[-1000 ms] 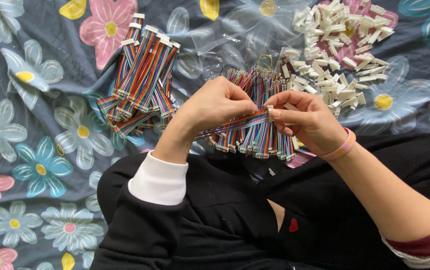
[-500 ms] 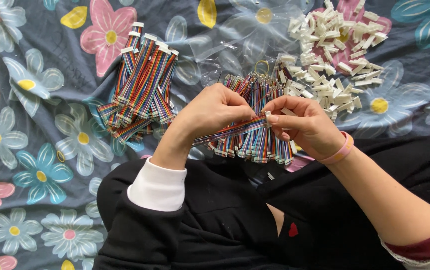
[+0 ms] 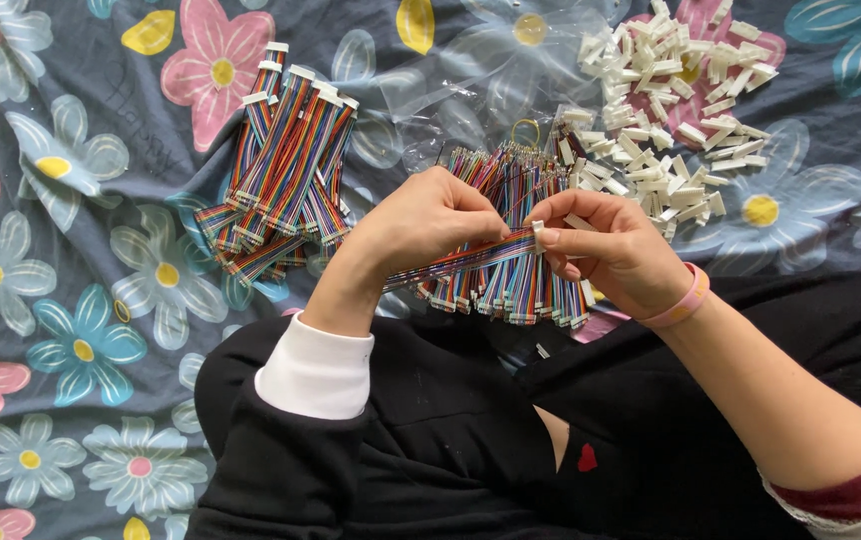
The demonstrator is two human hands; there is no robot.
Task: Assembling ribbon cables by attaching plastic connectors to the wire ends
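Both hands, left [image 3: 431, 222] and right [image 3: 606, 250], pinch one ribbon cable [image 3: 461, 262] (white plug [image 3: 539, 236] at its tip), seemingly seating it; next likely needs a firm, straight push.

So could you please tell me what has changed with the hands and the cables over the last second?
Very little: both hands kept their pinch on the flat rainbow-coloured ribbon cable, left hand and right hand barely shifting. The stack of finished ribbon cables, loose cable bundle and pile of white plastic connectors stayed put.
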